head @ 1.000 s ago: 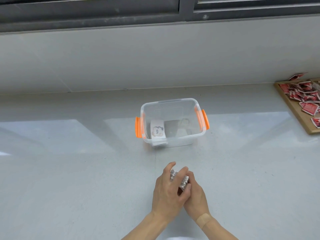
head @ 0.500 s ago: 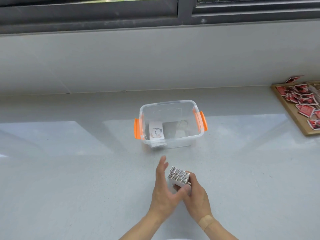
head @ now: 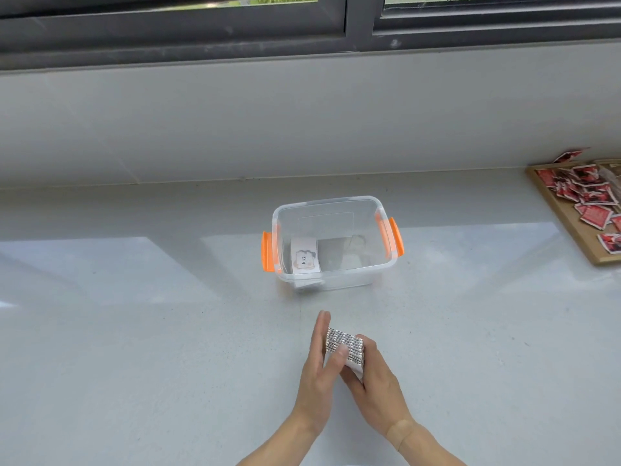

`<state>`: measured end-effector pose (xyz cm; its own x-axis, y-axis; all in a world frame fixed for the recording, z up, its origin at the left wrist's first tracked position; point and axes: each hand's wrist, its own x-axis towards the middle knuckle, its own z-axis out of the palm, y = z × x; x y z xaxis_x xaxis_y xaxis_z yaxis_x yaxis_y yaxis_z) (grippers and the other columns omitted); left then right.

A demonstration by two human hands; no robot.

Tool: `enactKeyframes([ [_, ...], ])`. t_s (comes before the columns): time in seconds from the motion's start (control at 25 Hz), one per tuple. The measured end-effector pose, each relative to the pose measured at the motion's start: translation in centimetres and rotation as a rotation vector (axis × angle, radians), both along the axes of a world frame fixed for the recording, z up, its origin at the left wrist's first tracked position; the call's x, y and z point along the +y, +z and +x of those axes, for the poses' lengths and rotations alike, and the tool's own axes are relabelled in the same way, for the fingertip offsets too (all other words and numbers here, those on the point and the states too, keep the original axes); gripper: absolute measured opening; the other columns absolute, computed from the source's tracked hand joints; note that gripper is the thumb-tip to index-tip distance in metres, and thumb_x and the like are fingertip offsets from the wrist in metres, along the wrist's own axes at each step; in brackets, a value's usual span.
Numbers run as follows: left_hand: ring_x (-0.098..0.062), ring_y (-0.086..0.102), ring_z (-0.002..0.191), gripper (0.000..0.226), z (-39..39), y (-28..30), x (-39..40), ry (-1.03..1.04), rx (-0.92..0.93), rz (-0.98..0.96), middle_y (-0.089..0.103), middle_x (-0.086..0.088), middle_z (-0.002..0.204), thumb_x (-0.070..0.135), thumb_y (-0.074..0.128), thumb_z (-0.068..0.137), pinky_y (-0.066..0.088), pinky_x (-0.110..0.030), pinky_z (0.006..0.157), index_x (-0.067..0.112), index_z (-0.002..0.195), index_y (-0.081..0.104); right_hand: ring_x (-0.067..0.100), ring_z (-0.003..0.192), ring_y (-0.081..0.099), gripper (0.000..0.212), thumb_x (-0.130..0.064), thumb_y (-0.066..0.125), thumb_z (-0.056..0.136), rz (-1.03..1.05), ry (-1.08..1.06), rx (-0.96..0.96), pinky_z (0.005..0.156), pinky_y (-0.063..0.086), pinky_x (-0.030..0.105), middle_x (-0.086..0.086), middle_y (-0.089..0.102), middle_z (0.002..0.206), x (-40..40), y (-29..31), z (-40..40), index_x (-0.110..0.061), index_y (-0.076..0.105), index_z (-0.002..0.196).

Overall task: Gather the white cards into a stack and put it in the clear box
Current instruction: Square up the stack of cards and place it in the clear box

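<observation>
A thick stack of white cards (head: 346, 348) stands on edge on the grey counter, its striped edges facing up. My right hand (head: 374, 395) wraps the stack from the right and behind. My left hand (head: 319, 375) lies flat against the stack's left side, fingers straight and the thumb across the front. The clear box (head: 356, 279) with orange latches sits just beyond the hands, lid off. Inside it, at the left, lies a white card (head: 304, 257) printed with "love".
A wooden tray (head: 571, 223) with several red packets lies at the right edge of the counter. A grey wall and a dark window frame (head: 359, 25) rise behind the box. An adhesive bandage (head: 400, 432) is on my right wrist.
My left hand has opened from clasping over the stack to lying flat against its left side. More of the stack's top edge shows. The box has not moved.
</observation>
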<state>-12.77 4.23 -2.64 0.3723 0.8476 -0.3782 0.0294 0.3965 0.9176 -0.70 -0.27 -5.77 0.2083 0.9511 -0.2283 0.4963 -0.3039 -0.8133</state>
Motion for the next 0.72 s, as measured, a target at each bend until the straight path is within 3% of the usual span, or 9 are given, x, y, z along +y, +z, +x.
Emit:
enactKeyframes([
  [0.08,0.008,0.038,0.134,0.068,-0.1,0.0,0.0,-0.029,0.012,0.003,0.046,0.027,0.144,0.055,0.061,0.079,0.031,-0.02,0.108,0.048,0.141,0.035,0.012,0.097,0.06,0.037,-0.038,0.06,0.092,-0.003,0.004,0.007,0.078,0.054,0.039,-0.011,0.061,0.111,-0.1,0.1,0.1,-0.043,0.033,0.118],
  [0.2,-0.012,0.053,0.126,0.062,-0.1,-0.1,0.0,-0.08,0.05,0.018,0.059,0.002,0.135,0.054,0.061,0.08,0.038,-0.032,0.108,0.041,0.138,0.044,0.009,0.093,0.061,0.036,-0.044,0.059,0.089,-0.029,0.005,0.054,0.075,0.055,0.038,-0.012,0.061,0.109,-0.2,0.2,0.3,-0.053,0.03,0.109],
  [0.28,-0.012,0.06,0.117,0.056,0.0,0.1,0.0,-0.05,0.061,0.016,0.066,0.001,0.124,0.055,0.06,0.08,0.043,-0.025,0.1,0.039,0.133,0.051,0.01,0.091,0.062,0.033,-0.049,0.06,0.086,-0.02,-0.022,0.076,0.074,0.055,0.039,-0.013,0.062,0.105,-0.2,0.3,0.4,-0.045,0.037,0.109],
  [0.44,0.005,0.064,0.099,0.037,0.7,0.2,0.1,0.073,0.063,-0.033,0.071,0.019,0.108,0.05,0.054,0.086,0.043,-0.001,0.077,0.033,0.117,0.064,0.011,0.09,0.064,0.042,-0.051,0.066,0.079,-0.013,-0.079,0.113,0.072,0.054,0.039,-0.011,0.065,0.1,-0.1,0.4,0.1,-0.039,0.04,0.11],
  [0.6,0.003,0.067,0.092,0.02,1.5,-0.2,0.4,0.144,0.136,-0.068,0.073,0.018,0.102,0.047,0.057,0.093,0.046,-0.004,0.07,0.035,0.104,0.069,0.006,0.091,0.06,0.036,-0.055,0.06,0.079,0.009,-0.051,0.075,0.071,0.053,0.032,-0.017,0.062,0.098,-0.1,0.4,0.1,-0.044,0.042,0.108],
  [0.72,-0.003,0.07,0.088,0.02,1.6,-0.6,0.7,0.128,0.184,-0.032,0.074,0.015,0.097,0.051,0.057,0.092,0.051,-0.012,0.071,0.037,0.1,0.068,0.006,0.091,0.057,0.033,-0.042,0.063,0.085,0.004,-0.019,0.056,0.072,0.052,0.033,-0.019,0.061,0.096,0.1,0.6,0.2,-0.045,0.042,0.11],
])
